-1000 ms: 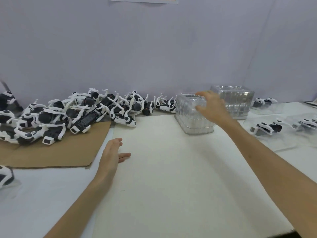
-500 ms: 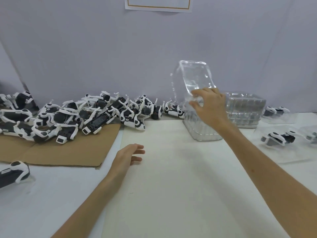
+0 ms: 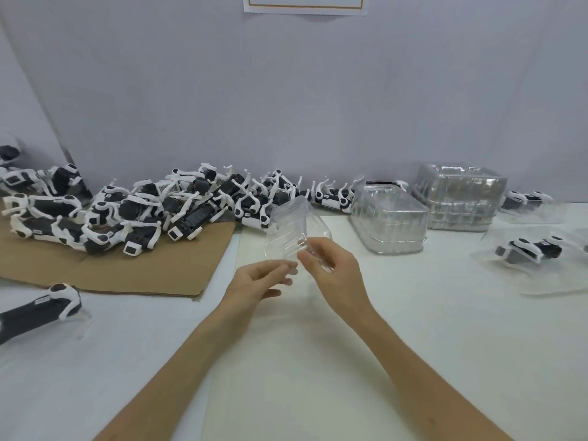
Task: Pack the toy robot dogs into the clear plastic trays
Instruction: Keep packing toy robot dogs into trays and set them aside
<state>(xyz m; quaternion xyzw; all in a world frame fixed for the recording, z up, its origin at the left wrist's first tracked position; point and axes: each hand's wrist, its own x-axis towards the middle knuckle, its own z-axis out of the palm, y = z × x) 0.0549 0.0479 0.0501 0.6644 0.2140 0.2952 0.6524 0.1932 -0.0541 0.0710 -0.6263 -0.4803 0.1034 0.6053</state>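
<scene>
The right hand (image 3: 334, 275) pinches the near edge of a clear tray (image 3: 291, 227) between thumb and curled fingers. It holds the tray tilted above the middle of the tabletop (image 3: 318, 361), far end raised. The left hand (image 3: 257, 281) is just beside it, fingers loosely bent with the tips at the tray's near left edge; whether they grip it I cannot tell. A pile of dogs (image 3: 152, 211) lies far left, partly on cardboard (image 3: 133, 272), and runs right along the wall (image 3: 286, 90). A lone dog (image 3: 38, 310) lies at the near left. Far right, the nearer stack (image 3: 389, 224) and farther stack (image 3: 461, 198) of trays stand just beside each other. Further right, a packed dog (image 3: 528, 249) sits in another tray (image 3: 553, 281) lying on the tabletop.
</scene>
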